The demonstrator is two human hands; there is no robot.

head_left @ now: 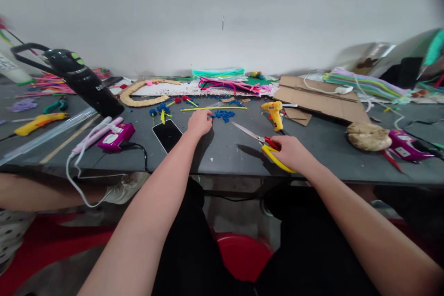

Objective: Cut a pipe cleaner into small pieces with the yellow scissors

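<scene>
My right hand grips a pair of scissors by its red and yellow handles, blades pointing to the far left. My left hand rests low over the table with its fingers curled together at the edge of a pile of short blue fuzzy pieces; what its fingertips hold is hidden. A yellow pipe cleaner lies just beyond that pile. To the left are small blue and yellow fuzzy flowers and red-tipped yellow stems. A black phone lies beside my left wrist.
A yellow glue gun stands beyond the scissors, with cardboard sheets behind it. Pipe cleaner bundles line the wall. Leftward are a black bottle, a purple box with cables and a beige curved strip. Another person's leg shows lower left.
</scene>
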